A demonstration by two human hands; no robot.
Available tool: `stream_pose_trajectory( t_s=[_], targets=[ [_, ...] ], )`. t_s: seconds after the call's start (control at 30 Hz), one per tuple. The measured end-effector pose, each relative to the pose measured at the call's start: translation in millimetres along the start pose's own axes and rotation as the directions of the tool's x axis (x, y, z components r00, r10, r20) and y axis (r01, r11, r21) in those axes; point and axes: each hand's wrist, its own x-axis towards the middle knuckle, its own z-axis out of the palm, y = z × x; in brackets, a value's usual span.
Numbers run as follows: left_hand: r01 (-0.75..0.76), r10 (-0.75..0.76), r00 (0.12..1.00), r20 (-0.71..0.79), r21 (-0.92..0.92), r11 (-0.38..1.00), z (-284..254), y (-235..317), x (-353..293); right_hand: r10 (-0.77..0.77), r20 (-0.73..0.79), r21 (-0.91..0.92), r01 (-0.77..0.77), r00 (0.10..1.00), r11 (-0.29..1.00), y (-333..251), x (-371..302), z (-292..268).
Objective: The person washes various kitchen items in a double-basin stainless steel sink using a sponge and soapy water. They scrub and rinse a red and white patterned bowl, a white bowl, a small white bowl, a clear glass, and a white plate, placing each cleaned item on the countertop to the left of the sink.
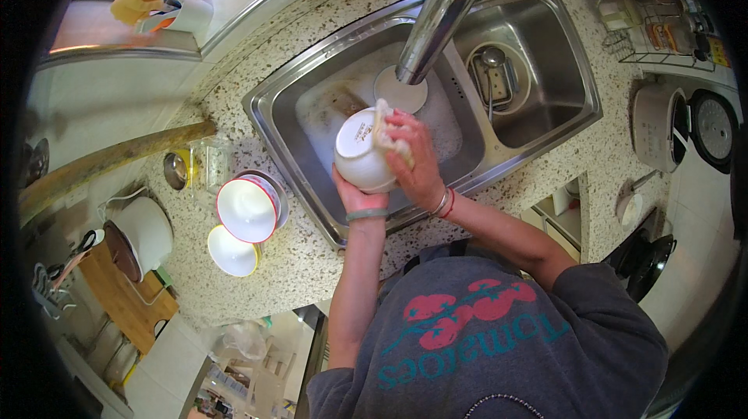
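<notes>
Over the left basin of a steel double sink (269, 100), I hold a white bowl (360, 150) tipped so its base faces up. My left hand (354, 195) is wrapped round its near side from below, the fingers mostly hidden behind it. Against the bowl's right side my right hand (421, 158) presses a pale, wet-looking cloth (383, 127), fingers curled over it. Soapy water (315, 107) fills part of the basin beneath. A round white dish (401, 92) lies in the suds under the tap.
A chrome tap (440, 22) reaches down over the basin. Left of the sink stand a red-rimmed bowl (248, 210), a yellow-rimmed bowl (232, 251) and clear glassware (212, 162). The right basin holds a round container (510, 80) with a ladle. A rice cooker (658, 127) stands far right.
</notes>
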Motion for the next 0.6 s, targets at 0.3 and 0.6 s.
stream_pose_trajectory(
  t_s=[0.3, 0.6],
  targets=[
    [-0.033, 0.035, 0.999, -0.01, 0.114, 0.993, -12, 21, 13, -0.34, 0.425, -0.112, 0.421, 0.839, 0.9, 13, -32, -11],
    [-0.21, 0.2, 0.977, 0.08, 0.159, 0.965, -11, 43, 14, -0.315, 0.543, -0.07, 0.417, 0.778, 0.906, 39, -24, -29]
  ],
)
